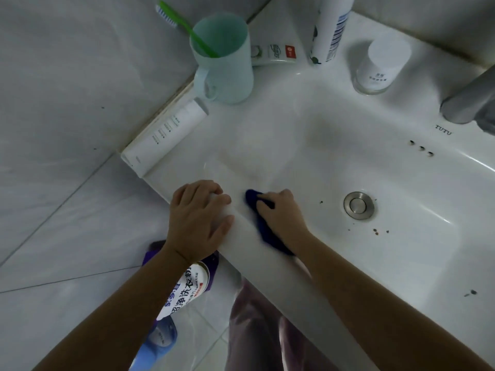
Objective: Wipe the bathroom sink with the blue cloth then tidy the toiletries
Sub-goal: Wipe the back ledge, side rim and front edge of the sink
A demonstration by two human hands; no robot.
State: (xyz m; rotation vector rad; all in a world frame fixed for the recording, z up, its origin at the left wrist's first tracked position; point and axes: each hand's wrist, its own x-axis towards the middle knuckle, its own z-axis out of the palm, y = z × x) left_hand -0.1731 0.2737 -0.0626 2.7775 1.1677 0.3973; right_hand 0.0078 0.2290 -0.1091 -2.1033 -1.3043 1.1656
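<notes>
My right hand (281, 212) holds the dark blue cloth (263, 231) against the inner front wall of the white sink (308, 145), just inside the rim. My left hand (198, 218) rests on the sink's front rim, fingers curled over its edge. Toiletries stand on the ledge: a mint cup (225, 62) with a green toothbrush (184, 22), a white tube (163, 135) lying along the left edge, a small tube (273, 53) by the wall, a tall white spray can (330, 28) and a white jar (380, 65).
The metal drain plug (358, 204) sits in the basin with brown specks (376, 231) around it. A grey faucet (471, 100) juts in at the right. On the tiled floor below stand a detergent bag (187, 287) and a blue slipper (158, 341).
</notes>
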